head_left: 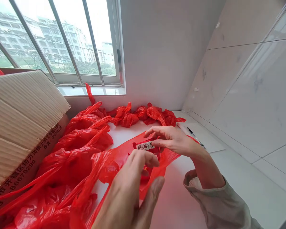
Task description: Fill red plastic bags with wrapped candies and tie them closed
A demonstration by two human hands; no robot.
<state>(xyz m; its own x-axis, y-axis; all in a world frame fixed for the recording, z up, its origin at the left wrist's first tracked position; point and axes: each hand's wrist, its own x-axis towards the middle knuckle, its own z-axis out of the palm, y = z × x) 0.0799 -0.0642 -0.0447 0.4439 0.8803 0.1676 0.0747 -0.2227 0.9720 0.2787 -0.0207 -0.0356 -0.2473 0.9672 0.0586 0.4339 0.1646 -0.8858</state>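
Observation:
A spread red plastic bag (124,148) lies on the white surface, its mouth open between my hands. Inside it are red wrapped packets, one with a white label (145,146) and dark characters. My left hand (135,187) is over the near side of the bag, thumb and fingers apart, with nothing between them. From the right my right hand (173,140) reaches over the bag, its fingertips at the labelled packet; the fingers are bent, and whether they grip it is unclear.
Filled red bags (78,156) pile up on the left beside a cardboard box (26,111). Knotted red bags (154,114) line the wall under the barred window (73,41). A black pen (192,132) lies on paper (214,147) at right.

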